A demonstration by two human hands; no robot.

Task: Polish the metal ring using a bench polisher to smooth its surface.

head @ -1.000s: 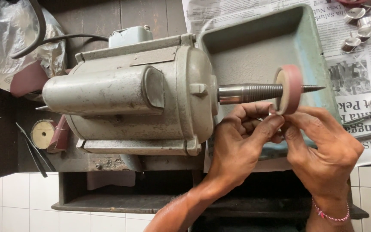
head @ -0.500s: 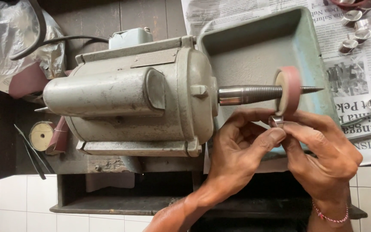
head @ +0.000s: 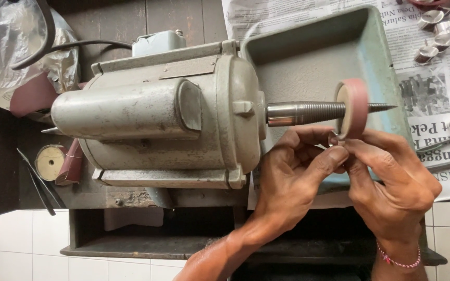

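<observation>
Hands meet at the lower rim of a pink polishing wheel, which sits on a tapered threaded spindle projecting from a grey bench motor. Left hand and right hand pinch one small metal piece between them, fingertips narrowed tight around it, thumbs and forefingers nearly touching each other. Piece sits right against the wheel's edge; most of it is hidden by the fingers, so its shape cannot be made out beyond a bright curved bit.

Two-handed pinch looks chosen for steadiness: a thing this small would likely be snatched away by the wheel under a one-handed grip. Hands approach from below the spindle, wrists low, keeping knuckles off the pointed spindle tip.

Green metal tray lies under and behind the wheel, probably placed to catch dust and dropped pieces. Newspaper covers the surface to the right, with several small silvery cup-shaped pieces laid out on it, well apart from the hands. Spare sanding discs rest left of the motor, near a crumpled plastic bag. Red bracelet on the right wrist.
</observation>
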